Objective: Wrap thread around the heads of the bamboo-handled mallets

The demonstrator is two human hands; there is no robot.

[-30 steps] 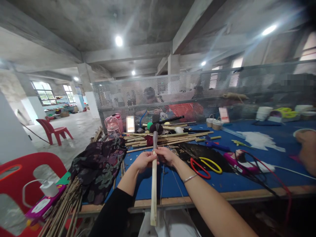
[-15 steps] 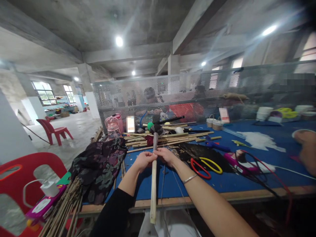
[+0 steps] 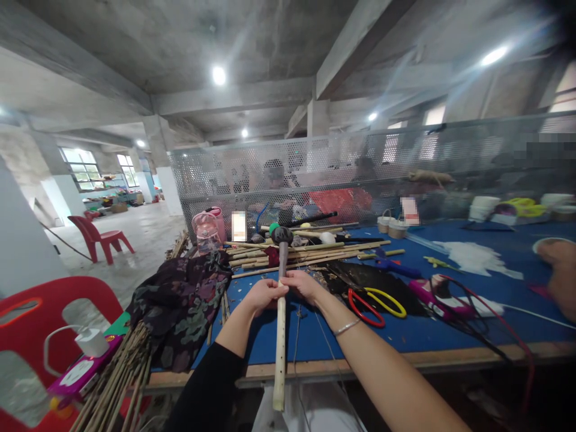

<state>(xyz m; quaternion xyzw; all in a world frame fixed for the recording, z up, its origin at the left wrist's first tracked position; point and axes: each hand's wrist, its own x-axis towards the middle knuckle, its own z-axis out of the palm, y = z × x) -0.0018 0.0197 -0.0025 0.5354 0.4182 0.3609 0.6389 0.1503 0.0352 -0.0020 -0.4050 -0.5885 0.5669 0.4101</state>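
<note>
A pale bamboo pipe (image 3: 280, 345) with a row of small dark holes stands between my hands. Its upper part is wrapped in grey, and the lower end reaches past the table edge toward my lap. My left hand (image 3: 265, 295) pinches it from the left just below the grey part. From the other side my right hand (image 3: 301, 284) grips the same spot, fingers closed. Behind its top sits a dark ball (image 3: 282, 234); whether it is joined to the pipe I cannot tell. Thin grey cords (image 3: 297, 336) hang right of the pipe.
Scissors with red and yellow handles (image 3: 366, 307) lie right of my hand. Bamboo sticks (image 3: 315, 255) are piled behind. Dark floral cloth (image 3: 180, 312) covers the left side, near a stick bundle (image 3: 121, 378). A purple power strip (image 3: 432, 294) and another person's hand (image 3: 558, 264) are at right.
The pipe has turned about its length, so its row of holes now shows. Both hands stay at nearly the same place.
</note>
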